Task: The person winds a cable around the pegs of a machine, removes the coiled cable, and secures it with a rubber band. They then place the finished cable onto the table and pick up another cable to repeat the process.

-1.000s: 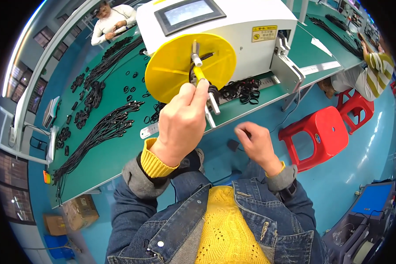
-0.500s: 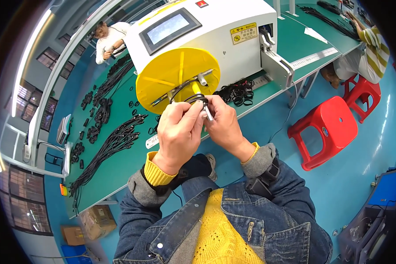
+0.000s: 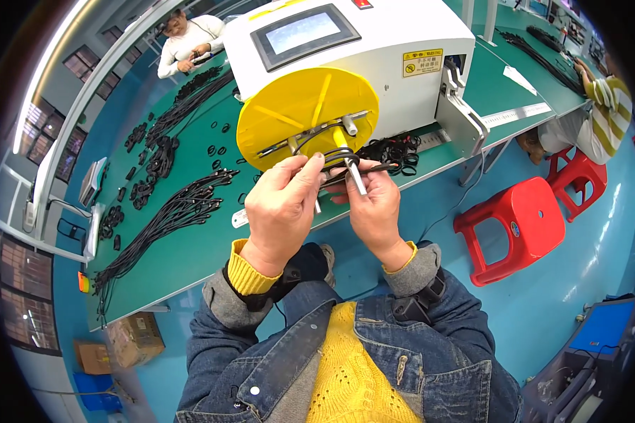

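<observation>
A black cable lies in a small coil around the metal pegs on the front of a yellow disc, part of a white winding machine. My left hand pinches the left side of the coil between thumb and fingers. Below and to the right of it, my right hand is closed on the cable, whose end sticks out past the fingers toward the right. One peg passes in front of the right hand's fingers. The fingertips of the right hand are partly hidden.
Long black cables and several small coils lie on the green table. Black rings sit beside the machine. Red stools stand at the right. One person works across the table; another is at far right.
My right hand has turned and moved right and slightly down, and the cable end now points out to the right. My left hand stays at the coil. The whole view has shifted slightly.
</observation>
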Demonstrator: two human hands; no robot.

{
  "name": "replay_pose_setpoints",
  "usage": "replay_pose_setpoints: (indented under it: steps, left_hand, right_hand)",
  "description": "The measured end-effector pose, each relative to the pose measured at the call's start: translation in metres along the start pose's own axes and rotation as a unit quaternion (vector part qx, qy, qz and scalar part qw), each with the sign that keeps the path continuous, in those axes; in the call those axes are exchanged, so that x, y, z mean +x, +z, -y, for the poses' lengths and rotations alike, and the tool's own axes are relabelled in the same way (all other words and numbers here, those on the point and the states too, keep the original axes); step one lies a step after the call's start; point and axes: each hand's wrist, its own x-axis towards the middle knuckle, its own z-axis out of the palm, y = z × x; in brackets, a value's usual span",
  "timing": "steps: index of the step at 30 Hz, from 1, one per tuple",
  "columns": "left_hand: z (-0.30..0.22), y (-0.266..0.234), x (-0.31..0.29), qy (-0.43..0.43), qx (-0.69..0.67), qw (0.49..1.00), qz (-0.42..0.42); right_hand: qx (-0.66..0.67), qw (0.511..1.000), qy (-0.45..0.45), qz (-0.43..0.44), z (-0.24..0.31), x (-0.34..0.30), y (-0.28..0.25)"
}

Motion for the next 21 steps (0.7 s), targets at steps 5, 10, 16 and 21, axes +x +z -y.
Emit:
replay_pose_setpoints:
  steps: [5, 10, 16, 21]
  left_hand:
    - [-0.004, -0.002, 0.005, 0.031, 0.034, 0.999, 0.007]
    - [0.0, 0.002, 0.004, 0.046, 0.034, 0.998, -0.003]
    - [0.001, -0.001, 0.002, 0.042, 0.013, 0.999, 0.0]
    - [0.0, 0.001, -0.001, 0.025, -0.003, 1.0, -0.004]
  right_hand:
    - [0.066, 0.997, 0.028, -0.01, -0.002, 0.001, -0.005]
    - [0.096, 0.994, 0.042, -0.012, -0.002, -0.002, -0.009]
    - [0.099, 0.995, 0.027, -0.006, -0.004, -0.003, -0.013]
    - [0.081, 0.995, 0.048, -0.016, 0.0, -0.001, -0.012]
